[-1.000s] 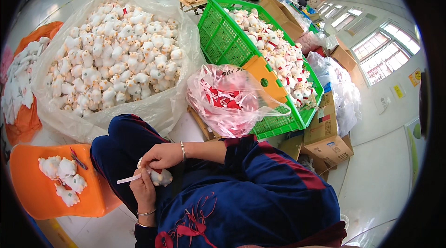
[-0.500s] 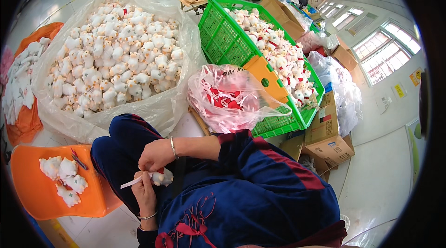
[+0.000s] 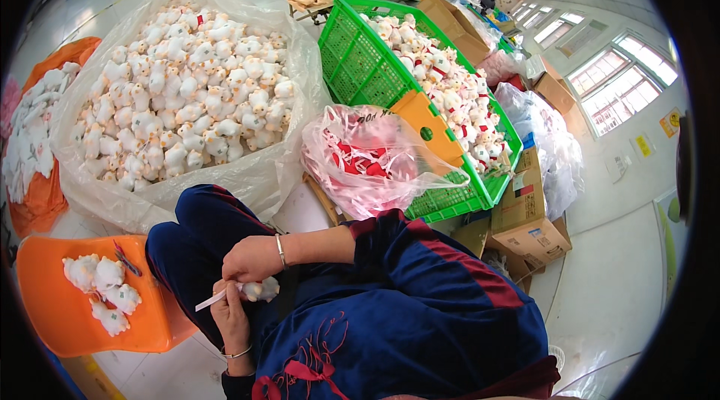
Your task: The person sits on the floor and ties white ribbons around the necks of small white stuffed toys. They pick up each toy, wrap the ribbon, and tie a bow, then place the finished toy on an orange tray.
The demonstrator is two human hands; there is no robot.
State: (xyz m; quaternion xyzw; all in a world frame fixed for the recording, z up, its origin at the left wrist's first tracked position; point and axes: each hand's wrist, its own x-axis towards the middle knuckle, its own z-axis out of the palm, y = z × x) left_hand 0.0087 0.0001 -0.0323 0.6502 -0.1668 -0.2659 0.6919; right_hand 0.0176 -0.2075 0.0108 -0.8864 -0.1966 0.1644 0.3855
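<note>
Green crate (image 3: 360, 62), pink bag (image 3: 367, 167), orange stool (image 3: 52, 310).

Small plush toy (image 3: 260, 290) half-hidden by hands (image 3: 244, 280)

A: What is held over the lap?
B: A small white plush toy animal (image 3: 259, 290), lying on its side, gripped between both hands above the dark blue trousers.
A: And the strip?
B: A thin white paper strip (image 3: 211, 299), slanting down-left from the toy, its far end free.
</note>
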